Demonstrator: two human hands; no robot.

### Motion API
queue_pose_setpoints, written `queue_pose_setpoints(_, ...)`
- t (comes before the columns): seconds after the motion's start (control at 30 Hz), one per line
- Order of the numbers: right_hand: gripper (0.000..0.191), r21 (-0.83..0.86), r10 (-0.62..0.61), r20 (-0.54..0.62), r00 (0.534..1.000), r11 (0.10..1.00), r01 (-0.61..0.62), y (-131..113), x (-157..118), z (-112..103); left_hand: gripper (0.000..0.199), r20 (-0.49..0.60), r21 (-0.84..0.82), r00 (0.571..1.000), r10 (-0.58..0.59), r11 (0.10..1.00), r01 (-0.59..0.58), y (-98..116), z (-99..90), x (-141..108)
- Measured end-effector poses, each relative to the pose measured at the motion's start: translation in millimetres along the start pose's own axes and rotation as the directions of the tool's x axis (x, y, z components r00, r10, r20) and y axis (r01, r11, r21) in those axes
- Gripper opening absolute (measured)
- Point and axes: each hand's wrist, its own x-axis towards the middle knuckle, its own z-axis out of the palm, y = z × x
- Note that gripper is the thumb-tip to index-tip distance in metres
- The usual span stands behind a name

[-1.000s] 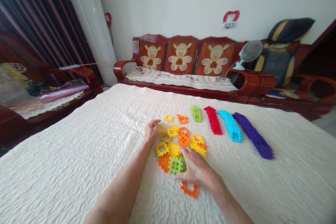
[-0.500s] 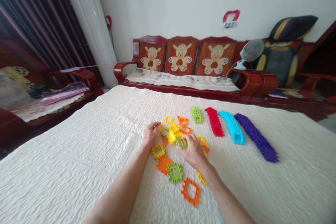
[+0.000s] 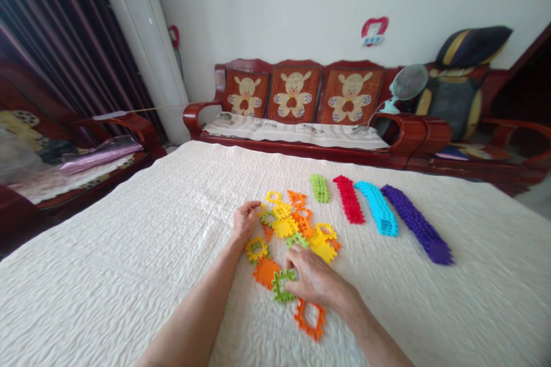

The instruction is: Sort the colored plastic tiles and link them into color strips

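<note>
My left hand (image 3: 247, 221) is at the left edge of the loose interlocking plastic pieces. Its fingers are closed, with a small yellow interlocking piece (image 3: 262, 210) at the tips. Lower and to the right, my right hand (image 3: 317, 276) reaches over a green window-shaped interlocking piece (image 3: 282, 288). Thumb and index finger stand apart at that piece's right side, and the hand hides part of it. Beside it lie a solid orange square (image 3: 266, 273) and an open orange frame (image 3: 310, 321). Another green piece (image 3: 296, 239) lies just beyond my right fingers.
Several yellow and orange pieces, including a yellow square (image 3: 284, 227), lie between my hands. To the right are rows of green (image 3: 319, 188), red (image 3: 349, 199), light blue (image 3: 377, 208) and purple pieces (image 3: 416, 225). All rest on a cream quilted cover (image 3: 172, 212). A sofa (image 3: 297, 149) stands beyond.
My right hand has moved from the green piece in the middle of the pile toward me, to the green window-shaped piece. My left hand stays at its spot. The view has shifted slightly.
</note>
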Motion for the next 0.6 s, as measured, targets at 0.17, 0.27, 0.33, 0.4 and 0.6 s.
queue_pose_setpoints(0.17, 0.004, 0.279, 0.056, -0.071, 0.996, 0.96, -0.034, 23.6, 11.5, -27.9, 0.029, 0.011, 0.014, 1.0, 0.011, 1.0, -0.011, -0.8, -0.4, -0.6)
queue_pose_setpoints(0.27, 0.01, 0.283, 0.241, -0.415, 0.877, 0.951, -0.127, 56.5, 26.5, -44.7, 0.029, 0.024, 0.027, 1.0, -0.006, 1.0, 0.005, -2.6, 1.6, 1.8)
queue_pose_setpoints(0.33, 0.009, 0.206, 0.306, -0.604, 0.736, 0.952, -0.227, 82.4, 37.7, -52.0, 0.029, 0.025, 0.033, 1.0, -0.01, 0.999, 0.009, -3.4, 3.0, 4.7)
queue_pose_setpoints(0.4, 0.009, 0.107, 0.27, -0.706, 0.655, 0.954, -0.279, 107.2, 47.6, -54.9, 0.028, 0.025, 0.03, 1.0, -0.008, 1.0, 0.007, -4.4, 3.6, 7.5)
queue_pose_setpoints(0.6, 0.026, -0.033, 0.159, -0.776, 0.61, 0.956, -0.291, 152.1, 60.8, -42.0, 0.028, 0.026, 0.005, 1.0, 0.002, 1.0, -0.002, -13.0, 2.8, 10.5)
